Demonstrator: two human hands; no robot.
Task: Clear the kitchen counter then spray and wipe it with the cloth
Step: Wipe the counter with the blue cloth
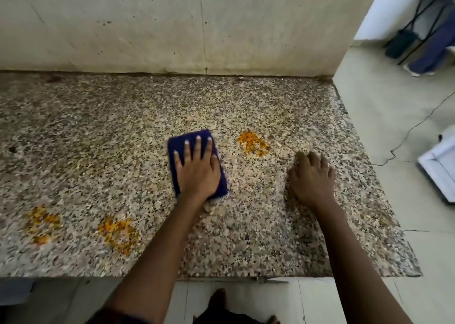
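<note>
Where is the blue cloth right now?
In the head view the blue cloth lies flat mid-counter under the left hand, just left of an orange stain; the right hand rests on the counter farther right.

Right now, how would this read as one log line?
stage: wiping | left hand: flat on blue cloth | right hand: resting on granite counter | orange stains: three left
</note>
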